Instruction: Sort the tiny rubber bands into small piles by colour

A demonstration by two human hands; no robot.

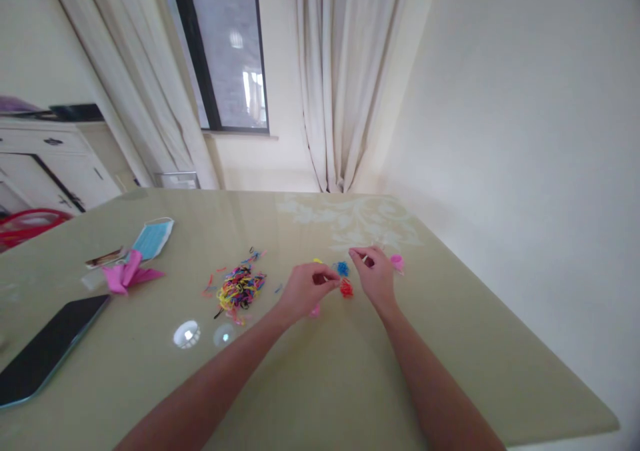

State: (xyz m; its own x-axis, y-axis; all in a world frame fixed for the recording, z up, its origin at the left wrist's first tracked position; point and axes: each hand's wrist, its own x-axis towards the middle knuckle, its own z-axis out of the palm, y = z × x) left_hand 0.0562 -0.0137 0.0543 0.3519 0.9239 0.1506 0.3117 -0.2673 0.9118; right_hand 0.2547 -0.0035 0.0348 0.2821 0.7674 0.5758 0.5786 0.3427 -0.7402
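Observation:
My left hand (309, 289) is pinched closed just left of a small red pile of rubber bands (346, 287). Whatever its fingertips hold, if anything, is too small to make out. Facing it, my right hand (373, 274) is also in a pinch, its fingertips close to a small blue pile of bands (343, 269); any held item there cannot be seen. A pink bit (315, 311) shows beneath my left hand, and a yellow bit (318, 261) peeks out behind it. To the left lies a larger heap of mixed-colour bands (241, 289).
Right of my right hand sits a small pink object (397, 262). On the table's left are a black-screened phone (53, 344), a pink folded-paper shape (130, 274) and a blue face mask (153, 239). A wall (525, 171) runs along the right edge.

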